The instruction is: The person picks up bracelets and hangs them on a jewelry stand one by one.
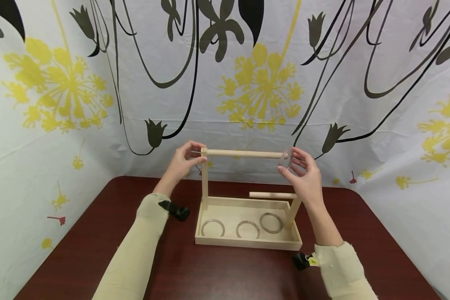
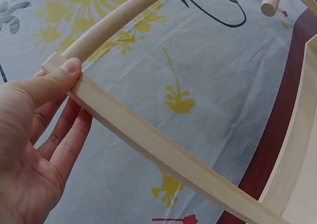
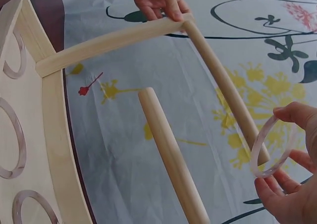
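Note:
My left hand grips the top of the tall wooden post of a bangle stand, thumb in front and fingers behind. From that post a round upper rod runs to the right and ends free. At its free end my right hand holds a pale translucent bangle between thumb and fingers. In the right wrist view the bangle stands on edge around the rod's tip. A shorter lower rod points left from the right-hand post.
The stand's shallow tray holds three more bangles lying flat or leaning on its floor. It sits on a dark red table. A patterned cloth hangs close behind. Each wrist carries a small black camera.

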